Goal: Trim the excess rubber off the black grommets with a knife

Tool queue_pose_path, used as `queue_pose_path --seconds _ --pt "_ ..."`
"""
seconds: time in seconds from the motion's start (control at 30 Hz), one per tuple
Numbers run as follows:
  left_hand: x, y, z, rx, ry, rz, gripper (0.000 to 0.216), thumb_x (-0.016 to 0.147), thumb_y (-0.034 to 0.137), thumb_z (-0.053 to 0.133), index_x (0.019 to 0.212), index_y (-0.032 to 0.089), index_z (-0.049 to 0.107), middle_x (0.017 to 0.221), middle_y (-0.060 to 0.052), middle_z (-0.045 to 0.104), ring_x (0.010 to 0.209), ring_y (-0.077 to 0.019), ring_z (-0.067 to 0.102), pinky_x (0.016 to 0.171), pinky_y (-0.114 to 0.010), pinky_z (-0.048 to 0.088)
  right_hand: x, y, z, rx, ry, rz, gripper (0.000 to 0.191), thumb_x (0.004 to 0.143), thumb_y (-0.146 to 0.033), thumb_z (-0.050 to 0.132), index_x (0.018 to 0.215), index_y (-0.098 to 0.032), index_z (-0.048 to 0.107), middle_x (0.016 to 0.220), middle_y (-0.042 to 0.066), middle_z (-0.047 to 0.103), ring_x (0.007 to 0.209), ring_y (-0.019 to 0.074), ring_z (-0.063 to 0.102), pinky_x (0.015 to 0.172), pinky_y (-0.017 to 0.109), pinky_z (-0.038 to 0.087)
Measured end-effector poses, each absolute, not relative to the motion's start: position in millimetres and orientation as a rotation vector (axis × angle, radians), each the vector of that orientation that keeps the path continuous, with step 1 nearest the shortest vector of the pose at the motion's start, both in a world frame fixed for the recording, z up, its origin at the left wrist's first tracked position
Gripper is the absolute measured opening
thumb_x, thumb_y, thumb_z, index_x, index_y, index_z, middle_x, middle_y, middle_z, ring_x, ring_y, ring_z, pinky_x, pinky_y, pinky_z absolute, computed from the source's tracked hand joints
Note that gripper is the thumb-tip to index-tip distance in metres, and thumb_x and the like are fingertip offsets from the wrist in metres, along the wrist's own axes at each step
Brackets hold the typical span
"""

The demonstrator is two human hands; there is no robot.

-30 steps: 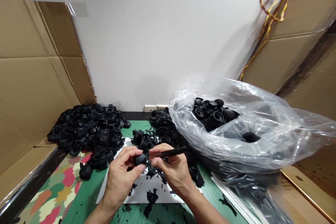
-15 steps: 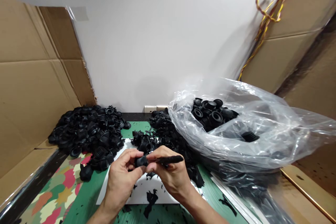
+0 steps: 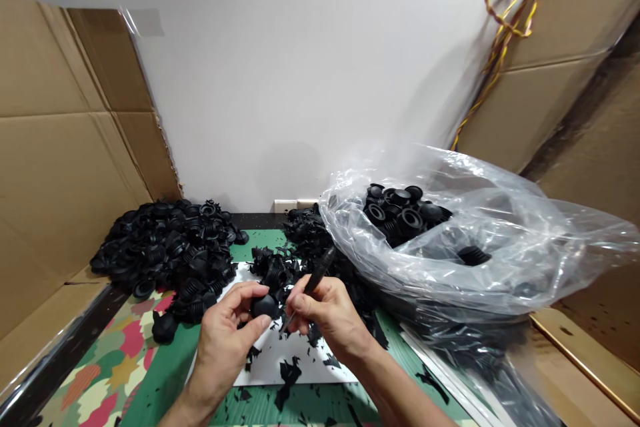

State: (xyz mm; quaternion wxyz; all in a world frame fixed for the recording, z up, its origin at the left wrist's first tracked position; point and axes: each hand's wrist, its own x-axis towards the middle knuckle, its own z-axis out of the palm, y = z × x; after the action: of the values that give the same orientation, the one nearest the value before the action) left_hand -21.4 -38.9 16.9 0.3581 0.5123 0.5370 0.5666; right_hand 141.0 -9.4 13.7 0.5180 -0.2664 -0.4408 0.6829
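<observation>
My left hand (image 3: pixel 226 337) pinches a small black rubber part (image 3: pixel 264 307) between thumb and fingers, above a white sheet (image 3: pixel 295 363) strewn with black trimmings. My right hand (image 3: pixel 327 317) grips a thin black knife-like tool (image 3: pixel 314 280), its handle pointing up and away, its tip down beside the part. A heap of black ribbed rubber parts (image 3: pixel 167 253) lies to the left. A clear plastic bag (image 3: pixel 465 247) at the right holds more of the same parts (image 3: pixel 403 217).
Cardboard walls stand at the left (image 3: pixel 60 147) and right (image 3: pixel 565 100). A green patterned mat (image 3: pixel 120 367) covers the table. Black scrap (image 3: pixel 313 240) is piled behind the hands. Yellow and red wires (image 3: pixel 505 20) hang on the white wall.
The tool has swung from lying level, pointing right, to standing steeply with its handle up. My left hand has turned the rubber part slightly; both hands stay over the white sheet.
</observation>
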Motion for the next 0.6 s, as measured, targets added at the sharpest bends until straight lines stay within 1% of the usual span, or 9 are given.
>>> queue_pose_path --seconds 0.13,0.2,0.3,0.4,0.5,0.6 --pt "-24.1 -40.1 19.9 1.155 1.377 1.423 0.032 0.048 0.016 0.078 0.080 0.015 0.073 0.071 -0.002 0.070 0.061 -0.0147 0.062 0.055 -0.022 0.049 141.5 -7.4 11.2 -0.643 -1.012 1.523 0.025 0.061 -0.036 0.080 0.065 -0.014 0.068 0.052 -0.001 0.061 0.043 0.0099 0.053 0.046 0.022 0.042" --pt "-23.2 -40.6 19.7 1.087 1.371 1.415 0.034 0.046 0.015 0.079 0.080 0.014 0.072 0.066 -0.002 0.070 0.061 -0.0149 0.062 0.057 -0.022 0.050 139.7 -8.9 9.1 -0.636 -1.031 1.459 0.021 0.062 -0.033 0.080 0.068 -0.016 0.070 0.055 -0.001 0.062 0.047 0.0111 0.055 0.048 0.023 0.044" --pt "-21.3 -40.6 16.9 1.077 1.365 1.427 0.034 0.047 0.015 0.079 0.080 0.014 0.072 0.067 -0.001 0.070 0.061 -0.0146 0.062 0.057 -0.022 0.050 136.1 -12.2 6.9 -0.629 -1.094 1.345 0.013 0.063 -0.027 0.077 0.071 -0.018 0.071 0.062 0.000 0.063 0.052 0.0125 0.057 0.052 0.025 0.048" --pt "-18.6 -40.4 16.4 1.109 1.349 1.454 0.032 0.047 0.014 0.079 0.078 0.015 0.073 0.072 -0.001 0.069 0.065 -0.0150 0.062 0.057 -0.022 0.050 133.9 -14.5 5.6 -0.650 -1.166 1.204 0.007 0.065 -0.022 0.076 0.071 -0.019 0.073 0.067 0.001 0.064 0.058 0.0136 0.058 0.055 0.024 0.049" --pt "-15.8 -40.8 20.4 1.111 1.335 1.478 0.029 0.047 0.015 0.079 0.075 0.016 0.074 0.079 -0.003 0.070 0.071 -0.0171 0.063 0.063 -0.024 0.051 133.8 -15.0 4.7 -0.656 -1.228 1.117 0.006 0.067 -0.023 0.075 0.071 -0.019 0.074 0.068 0.002 0.065 0.062 0.0151 0.059 0.057 0.024 0.049" --pt "-14.6 -41.2 23.9 1.075 1.310 1.479 0.026 0.051 0.017 0.077 0.077 0.015 0.075 0.081 -0.005 0.072 0.076 -0.0188 0.064 0.068 -0.025 0.052 134.8 -15.2 4.2 -0.665 -1.302 1.032 0.008 0.070 -0.027 0.075 0.073 -0.019 0.074 0.070 0.003 0.065 0.063 0.0156 0.060 0.056 0.025 0.048"
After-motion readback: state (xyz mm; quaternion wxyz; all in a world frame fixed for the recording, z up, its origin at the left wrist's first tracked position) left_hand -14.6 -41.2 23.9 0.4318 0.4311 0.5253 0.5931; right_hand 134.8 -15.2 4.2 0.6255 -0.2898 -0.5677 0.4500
